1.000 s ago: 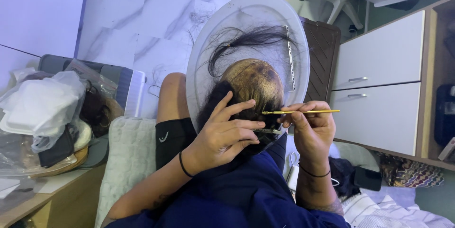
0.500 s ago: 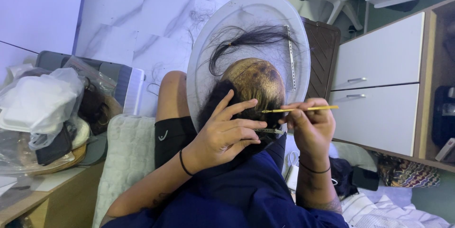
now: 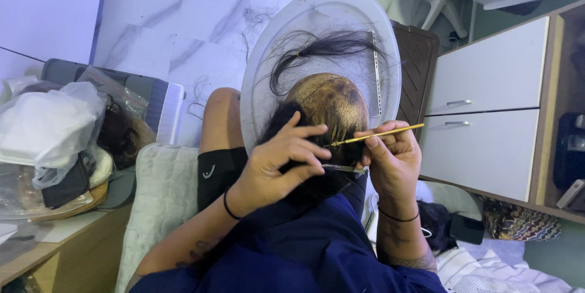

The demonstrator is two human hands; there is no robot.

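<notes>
A mannequin head with a tan wig cap [image 3: 326, 101] rests against my lap, dark hair [image 3: 317, 46] spread loose above it. My left hand [image 3: 277, 162] presses on the dark hair at the cap's near edge, fingers pinching strands. My right hand [image 3: 393, 159] grips a thin yellow needle-like tool [image 3: 381, 134], its tip at the cap's edge beside my left fingers. A small metal clip [image 3: 341, 169] sits between the two hands.
A round white tray [image 3: 268, 74] lies behind the head, with a white comb [image 3: 376, 74] on it. White drawers [image 3: 487, 116] stand at right, a dark brown panel [image 3: 414, 61] beside them. Plastic bags [image 3: 49, 128] and a wig [image 3: 122, 134] sit on the left table.
The hands stay at the cap's edge; the yellow tool has tilted slightly. Otherwise little has moved.
</notes>
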